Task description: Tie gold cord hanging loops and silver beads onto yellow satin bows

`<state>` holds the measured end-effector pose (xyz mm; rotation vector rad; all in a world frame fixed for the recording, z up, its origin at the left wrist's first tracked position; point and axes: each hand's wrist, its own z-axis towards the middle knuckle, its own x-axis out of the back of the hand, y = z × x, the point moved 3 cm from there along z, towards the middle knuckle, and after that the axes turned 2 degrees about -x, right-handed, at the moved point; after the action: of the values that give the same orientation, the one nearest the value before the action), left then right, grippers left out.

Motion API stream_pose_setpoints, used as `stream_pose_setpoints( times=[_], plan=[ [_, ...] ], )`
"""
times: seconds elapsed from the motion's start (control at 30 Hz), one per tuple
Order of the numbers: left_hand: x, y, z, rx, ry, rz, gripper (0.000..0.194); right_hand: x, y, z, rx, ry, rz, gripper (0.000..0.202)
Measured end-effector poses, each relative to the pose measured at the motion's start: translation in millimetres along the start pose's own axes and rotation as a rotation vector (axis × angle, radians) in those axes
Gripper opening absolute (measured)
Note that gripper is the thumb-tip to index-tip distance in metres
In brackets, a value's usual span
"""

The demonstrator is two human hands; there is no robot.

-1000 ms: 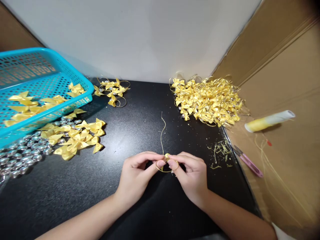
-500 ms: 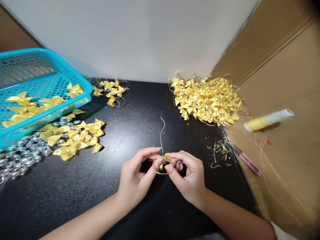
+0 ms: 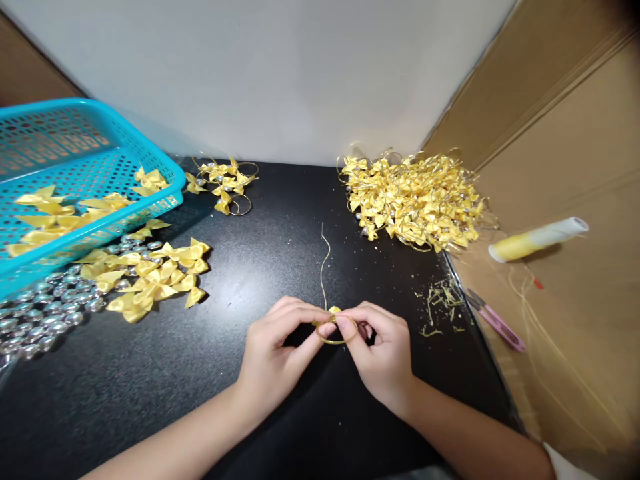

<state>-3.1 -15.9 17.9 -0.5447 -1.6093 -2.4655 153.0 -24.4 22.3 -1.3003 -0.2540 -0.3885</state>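
My left hand [image 3: 283, 350] and my right hand [image 3: 380, 350] meet over the near middle of the black tabletop, thumbs and fingertips pinched together. Between them is a yellow ribbon bow [image 3: 335, 310], mostly hidden by the fingers. A loop of gold elastic cord [image 3: 333, 342] hangs from it toward me, circling the two thumb tips. One thin gold cord end [image 3: 324, 273] trails away from the fingers across the table in a wavy line. Both hands grip the bow and its cord; which fingertip has which strand I cannot tell.
A blue basket [image 3: 150, 143] with yellow bows stands left, beside loose bows [image 3: 160, 280] and silver beads [image 3: 47, 313]. Bows with cord loops lie in a small group [image 3: 227, 177] and a large heap [image 3: 415, 200]. At right are cord scraps [image 3: 443, 297], pink-handled snips [image 3: 500, 327] and a spool [image 3: 537, 240].
The bow has turned and is now more covered by my fingertips. The cord loop has shifted slightly right, and my two hands have drawn closer together.
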Motion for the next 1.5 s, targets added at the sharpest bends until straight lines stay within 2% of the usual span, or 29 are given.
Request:
stream_pose_setpoints(
  times=[0.33,1.1,1.17,1.27,1.33,1.5],
  plan=[
    [-0.1,2,2,0.02,0.043,-0.004,0.008,0,-2,0,0.006,0.011,0.0,0.014],
    [-2.2,-1,1,0.061,0.01,-0.041,0.007,-1,1,-1,0.005,0.004,0.003,0.012],
    [-1.6,-3,2,0.07,-0.033,0.048,0.007,0,3,-1,-0.001,0.0,-0.015,0.013],
    [-0.6,-6,5,0.089,-0.132,0.313,0.018,2,6,3,-0.003,-0.006,-0.076,0.013],
    [-0.4,-7,7,0.096,-0.187,0.434,0.017,1,7,5,-0.003,-0.023,-0.122,0.014],
    [-2.2,-8,6,0.115,-0.227,0.47,0.006,-3,10,7,-0.027,-0.069,-0.196,0.015]
  ],
)
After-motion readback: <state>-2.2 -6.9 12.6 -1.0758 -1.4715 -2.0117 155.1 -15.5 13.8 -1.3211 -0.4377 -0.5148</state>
